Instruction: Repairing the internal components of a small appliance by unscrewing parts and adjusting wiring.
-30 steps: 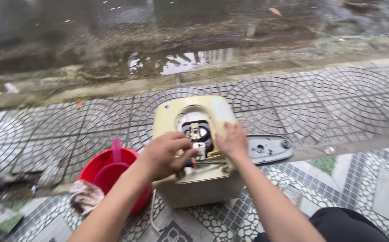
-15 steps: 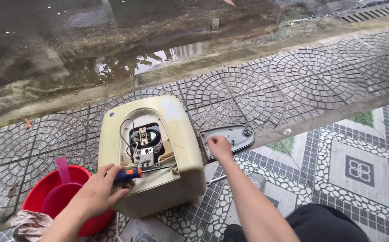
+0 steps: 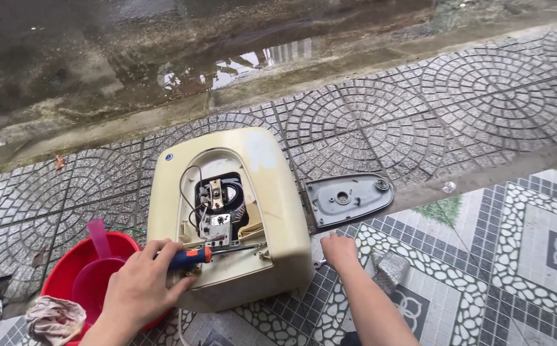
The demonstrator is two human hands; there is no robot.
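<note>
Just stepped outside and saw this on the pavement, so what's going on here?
A person crouches over a cream appliance lying on the tiles, its hatch open with wiring showing. The left hand holds a screwdriver at the opening; the right hand rests on the tiles beside it. A grey cover plate lies alongside, and a red bucket sits nearby.

A red basin (image 3: 67, 269) holds a pink scoop (image 3: 96, 272); rag (image 3: 54, 320) beside.
</note>
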